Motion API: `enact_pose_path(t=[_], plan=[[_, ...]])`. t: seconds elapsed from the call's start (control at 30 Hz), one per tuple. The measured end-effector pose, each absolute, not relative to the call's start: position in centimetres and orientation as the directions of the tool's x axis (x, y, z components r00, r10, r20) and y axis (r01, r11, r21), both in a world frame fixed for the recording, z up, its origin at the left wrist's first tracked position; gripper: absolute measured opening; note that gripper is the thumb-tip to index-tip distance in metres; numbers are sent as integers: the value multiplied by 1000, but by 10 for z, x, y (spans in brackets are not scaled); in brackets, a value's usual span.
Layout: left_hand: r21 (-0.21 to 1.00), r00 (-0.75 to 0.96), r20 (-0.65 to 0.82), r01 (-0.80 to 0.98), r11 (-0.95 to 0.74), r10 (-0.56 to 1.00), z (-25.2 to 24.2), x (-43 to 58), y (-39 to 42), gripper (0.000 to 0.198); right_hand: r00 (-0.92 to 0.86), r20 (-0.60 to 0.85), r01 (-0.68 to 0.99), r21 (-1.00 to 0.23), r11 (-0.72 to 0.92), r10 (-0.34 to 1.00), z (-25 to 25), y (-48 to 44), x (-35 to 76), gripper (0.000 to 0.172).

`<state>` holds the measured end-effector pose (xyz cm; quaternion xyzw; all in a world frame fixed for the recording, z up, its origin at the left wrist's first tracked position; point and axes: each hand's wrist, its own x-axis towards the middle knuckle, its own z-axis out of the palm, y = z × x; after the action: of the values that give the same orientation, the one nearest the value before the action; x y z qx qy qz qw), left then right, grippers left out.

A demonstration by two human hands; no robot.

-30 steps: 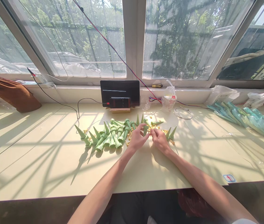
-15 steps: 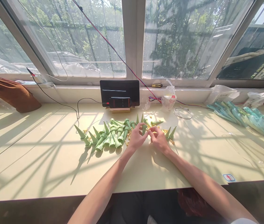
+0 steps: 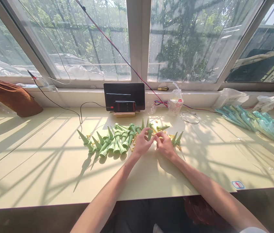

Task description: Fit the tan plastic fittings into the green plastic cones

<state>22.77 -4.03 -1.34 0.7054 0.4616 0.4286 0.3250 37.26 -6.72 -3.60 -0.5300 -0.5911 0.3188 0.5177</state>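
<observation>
My left hand is closed around a green plastic cone-shaped spike, held upright between thumb and fingers. Close beside it, my right hand pinches at the spike's side; a small yellowish piece seems to be at its fingertips, too small to make out for certain. A pile of green spikes lies to the left of my hands, some standing with points up. Two more spikes stand just right of my right hand. Small yellow pieces are scattered around and behind the hands.
A black tablet with a phone before it stands by the window. Behind the hands are a bagged cup and a coiled cable. Wrapped teal items lie at right, a brown pouch at left.
Hardly anything differs. Both hands stay in place at the green spike, with only a slight shift of the right hand's fingers.
</observation>
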Motion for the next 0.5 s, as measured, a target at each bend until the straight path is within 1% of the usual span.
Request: enact_pose_path(t=[0.5], plan=[[854, 231, 300, 367, -369, 926, -14, 227, -41, 38, 103, 274, 297, -926, 233, 956, -40, -65, 374, 40]])
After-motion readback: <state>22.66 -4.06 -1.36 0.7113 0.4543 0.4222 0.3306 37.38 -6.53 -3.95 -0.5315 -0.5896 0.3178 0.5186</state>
